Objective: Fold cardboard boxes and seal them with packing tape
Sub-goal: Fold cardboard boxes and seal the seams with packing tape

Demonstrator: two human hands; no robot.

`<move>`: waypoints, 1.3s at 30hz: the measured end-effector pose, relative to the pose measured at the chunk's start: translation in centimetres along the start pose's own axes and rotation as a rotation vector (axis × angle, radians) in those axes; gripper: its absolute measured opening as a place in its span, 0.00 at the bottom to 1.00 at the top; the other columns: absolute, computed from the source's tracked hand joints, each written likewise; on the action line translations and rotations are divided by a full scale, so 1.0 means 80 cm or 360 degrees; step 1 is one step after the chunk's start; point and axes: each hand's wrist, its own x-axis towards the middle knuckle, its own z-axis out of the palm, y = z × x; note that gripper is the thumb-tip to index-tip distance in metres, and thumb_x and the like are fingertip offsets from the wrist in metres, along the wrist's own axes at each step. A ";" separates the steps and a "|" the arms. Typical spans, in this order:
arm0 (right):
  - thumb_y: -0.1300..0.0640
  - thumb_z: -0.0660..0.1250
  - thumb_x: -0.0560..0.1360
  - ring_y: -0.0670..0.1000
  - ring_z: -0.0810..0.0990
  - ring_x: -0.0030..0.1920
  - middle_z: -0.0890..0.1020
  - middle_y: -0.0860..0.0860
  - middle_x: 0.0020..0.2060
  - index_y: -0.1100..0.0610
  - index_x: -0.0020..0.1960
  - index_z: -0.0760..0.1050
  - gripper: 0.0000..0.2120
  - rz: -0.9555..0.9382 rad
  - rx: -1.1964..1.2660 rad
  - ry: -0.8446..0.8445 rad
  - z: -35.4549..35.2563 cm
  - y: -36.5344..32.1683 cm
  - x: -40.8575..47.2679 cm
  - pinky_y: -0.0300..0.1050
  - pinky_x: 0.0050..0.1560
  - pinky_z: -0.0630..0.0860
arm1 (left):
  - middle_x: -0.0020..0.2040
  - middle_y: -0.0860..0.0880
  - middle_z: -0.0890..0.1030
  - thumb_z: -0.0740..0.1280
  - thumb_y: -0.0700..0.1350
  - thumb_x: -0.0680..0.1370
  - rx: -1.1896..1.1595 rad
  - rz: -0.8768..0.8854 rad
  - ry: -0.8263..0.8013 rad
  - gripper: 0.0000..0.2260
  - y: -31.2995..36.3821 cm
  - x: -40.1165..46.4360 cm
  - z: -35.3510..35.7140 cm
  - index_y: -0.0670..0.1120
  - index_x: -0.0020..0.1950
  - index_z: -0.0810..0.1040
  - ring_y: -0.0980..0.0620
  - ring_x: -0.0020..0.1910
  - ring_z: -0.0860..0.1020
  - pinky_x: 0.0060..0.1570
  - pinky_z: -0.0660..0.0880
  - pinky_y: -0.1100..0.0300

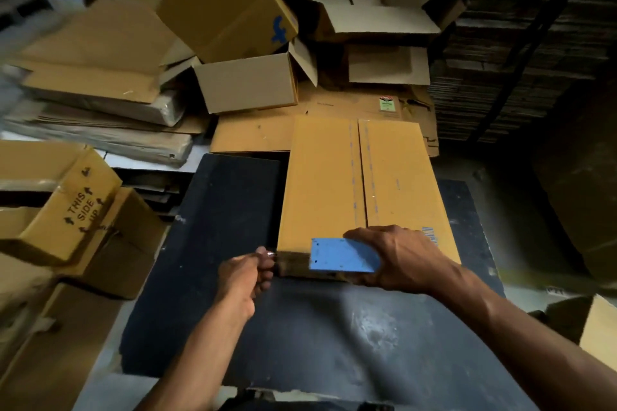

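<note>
A long yellow-brown cardboard box (327,183) lies on a dark table (300,327), its two top flaps meeting in a lengthwise seam. My right hand (397,260) grips a blue tape dispenser (344,255) pressed against the box's near end. My left hand (253,272) is closed at the box's near left corner, pinching what looks like the end of the tape; the strip itself is too blurred to make out.
Assembled and open boxes (247,83) pile up behind the table. Flat cardboard stacks (100,103) lie at the left, with a "THIS SIDE UP" box (66,207) nearer. Tall stacks of flattened board (521,43) rise at the right. Another box corner (597,327) shows at far right.
</note>
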 end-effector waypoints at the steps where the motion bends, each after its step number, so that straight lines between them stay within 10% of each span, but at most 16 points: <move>1: 0.30 0.68 0.73 0.50 0.80 0.55 0.80 0.44 0.62 0.39 0.78 0.61 0.38 0.0016 -0.0028 -0.0023 -0.001 0.005 0.000 0.46 0.44 0.78 | 0.33 0.47 0.82 0.70 0.43 0.82 -0.0023 -0.0018 0.0030 0.08 -0.001 0.009 -0.006 0.38 0.48 0.85 0.54 0.27 0.75 0.24 0.72 0.62; 11: 0.37 0.67 0.78 0.50 0.71 0.43 0.68 0.45 0.45 0.32 0.81 0.51 0.38 -0.0034 -0.0269 -0.0209 -0.021 -0.008 0.039 0.45 0.43 0.64 | 0.37 0.45 0.83 0.78 0.45 0.76 -0.0063 0.0042 0.0193 0.10 -0.014 0.043 -0.007 0.39 0.46 0.84 0.53 0.28 0.72 0.25 0.70 0.61; 31: 0.42 0.66 0.77 0.57 0.83 0.55 0.82 0.48 0.59 0.34 0.79 0.62 0.31 -0.0027 -0.0583 -0.0369 -0.007 -0.041 0.097 0.47 0.42 0.72 | 0.45 0.48 0.86 0.77 0.48 0.76 -0.0160 -0.0538 -0.0131 0.09 -0.046 0.092 0.008 0.45 0.53 0.84 0.56 0.25 0.61 0.25 0.57 0.66; 39: 0.42 0.66 0.78 0.55 0.83 0.55 0.81 0.48 0.61 0.34 0.79 0.60 0.31 -0.0045 -0.0588 -0.0406 -0.019 -0.051 0.093 0.47 0.45 0.74 | 0.27 0.55 0.68 0.76 0.70 0.66 -0.0046 -0.0901 -0.0557 0.26 -0.064 0.091 -0.009 0.50 0.26 0.72 0.57 0.26 0.63 0.32 0.56 0.64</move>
